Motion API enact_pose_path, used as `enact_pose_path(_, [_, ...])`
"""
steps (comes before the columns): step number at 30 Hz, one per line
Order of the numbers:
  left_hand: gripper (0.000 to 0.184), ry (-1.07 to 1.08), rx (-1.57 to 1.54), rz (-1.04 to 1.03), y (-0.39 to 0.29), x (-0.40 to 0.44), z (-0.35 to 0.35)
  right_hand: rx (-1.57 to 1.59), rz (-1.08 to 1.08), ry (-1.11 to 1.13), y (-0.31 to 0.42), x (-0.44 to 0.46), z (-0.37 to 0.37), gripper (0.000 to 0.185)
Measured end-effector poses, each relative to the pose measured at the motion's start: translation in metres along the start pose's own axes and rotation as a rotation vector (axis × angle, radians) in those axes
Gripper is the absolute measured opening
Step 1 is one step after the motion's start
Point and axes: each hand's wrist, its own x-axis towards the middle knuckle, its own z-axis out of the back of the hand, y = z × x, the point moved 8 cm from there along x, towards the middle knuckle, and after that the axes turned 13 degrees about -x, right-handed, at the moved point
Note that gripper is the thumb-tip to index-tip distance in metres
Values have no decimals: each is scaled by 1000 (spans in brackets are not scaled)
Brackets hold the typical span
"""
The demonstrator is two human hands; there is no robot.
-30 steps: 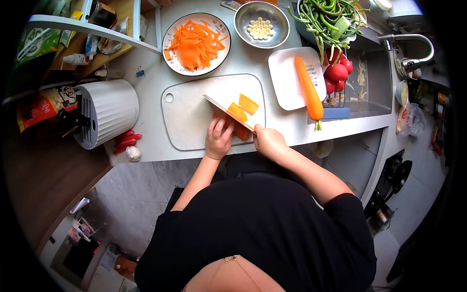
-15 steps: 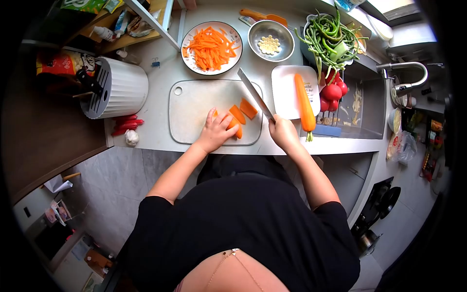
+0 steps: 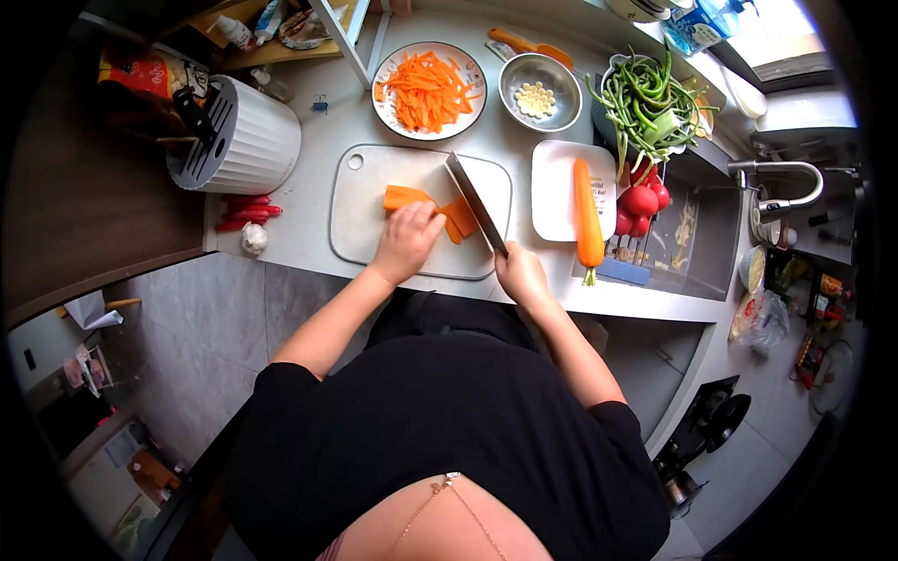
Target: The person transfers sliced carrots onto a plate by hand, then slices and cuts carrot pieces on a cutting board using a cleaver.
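Observation:
My right hand (image 3: 521, 274) is wrapped round the handle of a kitchen knife (image 3: 475, 200). The blade slants over the right half of a pale cutting board (image 3: 360, 220), beside some flat carrot slices (image 3: 458, 219). My left hand (image 3: 408, 243) has its fingers bent down over a thick carrot piece (image 3: 402, 195), whose far end sticks out past the knuckles. The fingertips lie between that piece and the slices, and partly hide both. A whole peeled carrot (image 3: 587, 217) lies across a white tray (image 3: 556, 201) to the right.
Behind the board stand a plate (image 3: 382, 115) of carrot strips and a metal bowl (image 3: 561, 114) with garlic cloves. Green beans (image 3: 645, 103), tomatoes (image 3: 640, 201) and the sink (image 3: 706, 224) are at right. A white knife holder (image 3: 257, 140), red chillies (image 3: 248, 213) and garlic (image 3: 253, 238) occupy the left.
The knife has come left over the board, closer to the slices. My left fingers have shifted and bunched, and a carrot piece now shows beyond them. The view has tilted slightly.

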Motion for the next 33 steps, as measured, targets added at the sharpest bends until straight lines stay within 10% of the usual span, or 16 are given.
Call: enact_pose_path(33, [30,-63,-227,-22,-9,-4,-62,-116,81,-20,19,21,16,24])
